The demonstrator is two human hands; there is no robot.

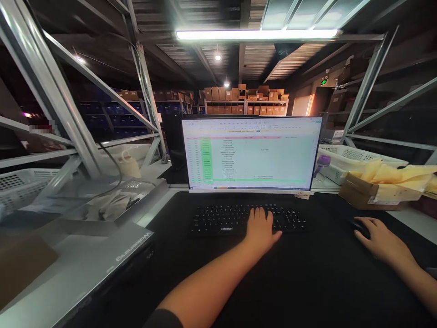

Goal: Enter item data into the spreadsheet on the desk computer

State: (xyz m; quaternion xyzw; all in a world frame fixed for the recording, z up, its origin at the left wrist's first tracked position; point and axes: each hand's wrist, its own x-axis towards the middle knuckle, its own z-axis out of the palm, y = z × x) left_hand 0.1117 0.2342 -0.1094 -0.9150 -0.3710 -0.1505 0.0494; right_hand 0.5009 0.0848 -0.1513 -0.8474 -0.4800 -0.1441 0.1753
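My left hand (260, 229) lies over the right part of a black keyboard (218, 218), fingers stretched out on the keys and thumb out to the side. Off to the right, my right hand (378, 238) rests over a black computer mouse (362, 228), its fingers curved along it. Behind the keyboard stands a monitor (252, 157) showing a spreadsheet with a green column and a green row near the bottom. Keyboard and mouse both sit on a black desk mat (290, 278).
At the right, a cardboard box (358, 191) holds yellow padded envelopes (385, 175), with a white basket (362, 155) behind. A grey tray (99, 223) with packets stands left. Metal posts (58, 86) frame the desk. Shelves of cardboard boxes (246, 102) are at the back.
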